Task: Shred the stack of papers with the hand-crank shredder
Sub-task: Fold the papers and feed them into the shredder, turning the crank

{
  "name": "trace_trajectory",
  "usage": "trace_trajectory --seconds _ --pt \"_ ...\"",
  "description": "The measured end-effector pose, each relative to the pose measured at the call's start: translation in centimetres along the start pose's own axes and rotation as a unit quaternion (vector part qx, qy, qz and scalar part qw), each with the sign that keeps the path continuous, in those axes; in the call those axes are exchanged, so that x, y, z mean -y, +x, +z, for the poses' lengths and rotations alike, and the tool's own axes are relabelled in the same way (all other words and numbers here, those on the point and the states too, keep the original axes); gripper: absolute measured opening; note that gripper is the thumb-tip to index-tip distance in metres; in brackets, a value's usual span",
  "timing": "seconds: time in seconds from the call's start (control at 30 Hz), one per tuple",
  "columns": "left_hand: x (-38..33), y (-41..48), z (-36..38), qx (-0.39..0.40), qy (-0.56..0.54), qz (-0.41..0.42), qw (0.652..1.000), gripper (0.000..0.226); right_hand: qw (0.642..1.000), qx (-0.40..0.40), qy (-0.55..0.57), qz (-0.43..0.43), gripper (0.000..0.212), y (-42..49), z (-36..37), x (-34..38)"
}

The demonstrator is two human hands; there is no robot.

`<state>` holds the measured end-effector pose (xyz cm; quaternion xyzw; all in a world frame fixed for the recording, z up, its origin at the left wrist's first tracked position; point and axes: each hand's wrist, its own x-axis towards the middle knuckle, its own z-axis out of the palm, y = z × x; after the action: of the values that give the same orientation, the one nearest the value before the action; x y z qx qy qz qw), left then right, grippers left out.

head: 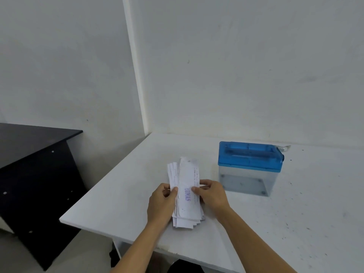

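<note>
A stack of narrow white paper slips (pixel 187 174), the top one stamped in purple, lies on the white table (pixel 122 194) in front of me. My left hand (pixel 161 203) pinches the stack's left edge with thumb on top. My right hand (pixel 211 194) grips its right edge the same way. To the right stands the hand-crank shredder (pixel 249 168), a blue translucent top on a clear bin, its slot facing up. The crank (pixel 283 149) pokes out at its far right corner. Neither hand touches the shredder.
A white wall runs close behind the table. A black desk (pixel 33 154) stands to the left, across a gap, lower than the table. The table's near edge and left corner (pixel 61 219) are close to the stack. Dark specks dot the table's right side.
</note>
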<state>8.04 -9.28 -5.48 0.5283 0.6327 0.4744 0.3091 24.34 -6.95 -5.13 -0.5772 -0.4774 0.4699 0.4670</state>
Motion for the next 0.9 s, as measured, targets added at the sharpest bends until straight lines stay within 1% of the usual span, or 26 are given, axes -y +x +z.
trace_trajectory --seconds 0.17,0.33,0.43,0.47,0.5,0.6,0.63,0.67,0.73,0.8,0.83,0.87,0.9 --pt "-0.2 -0.3 -0.1 -0.014 0.013 -0.007 1.0 0.006 0.999 -0.031 0.031 0.03 0.016 0.4 0.2 -0.3" --pt "-0.5 -0.4 -0.5 -0.016 0.003 -0.012 1.0 0.002 0.998 -0.034 0.035 0.044 0.005 0.7 0.3 -0.4" --pt "-0.6 -0.1 -0.9 -0.018 0.015 -0.023 0.999 0.003 0.998 -0.05 0.026 0.039 0.003 0.5 0.4 -0.1" --pt "-0.5 0.0 -1.0 -0.022 0.016 -0.031 0.999 0.005 0.998 -0.052 0.019 0.033 0.001 0.3 0.3 0.0" --pt "-0.5 0.1 -1.1 -0.028 0.013 -0.038 0.999 0.012 0.998 -0.053 0.016 0.028 0.002 0.1 0.3 0.1" --pt "-0.8 0.6 -1.3 -0.056 0.01 -0.039 0.998 0.043 0.998 -0.048 0.016 0.026 0.008 0.0 0.4 0.3" --pt "-0.9 0.8 -1.4 -0.062 0.019 -0.036 0.997 0.045 0.999 -0.043 0.017 0.028 0.008 -0.1 0.4 0.5" --pt "-0.9 0.9 -1.5 -0.06 0.037 -0.032 0.997 0.041 0.999 -0.037 0.021 0.032 0.008 -0.2 0.4 0.7" --pt "-0.9 1.1 -1.6 -0.016 0.076 -0.038 0.996 0.029 0.998 -0.027 0.046 0.039 0.008 -0.3 0.3 1.2" --pt "-1.2 1.1 -1.6 0.041 0.103 -0.038 0.993 0.037 0.997 -0.018 0.059 0.039 0.006 -0.4 0.3 1.7" --pt "-1.5 1.1 -1.6 0.056 0.105 -0.028 0.993 0.043 0.998 -0.014 0.057 0.036 0.005 -0.4 0.4 1.9" --pt "-2.0 1.1 -1.6 0.069 0.097 -0.015 0.993 0.045 0.998 -0.01 0.055 0.032 0.004 -0.3 0.6 2.1" --pt "-2.6 1.0 -1.6 0.085 0.081 -0.009 0.993 0.041 0.998 -0.008 0.056 0.026 0.004 -0.2 0.7 2.2"
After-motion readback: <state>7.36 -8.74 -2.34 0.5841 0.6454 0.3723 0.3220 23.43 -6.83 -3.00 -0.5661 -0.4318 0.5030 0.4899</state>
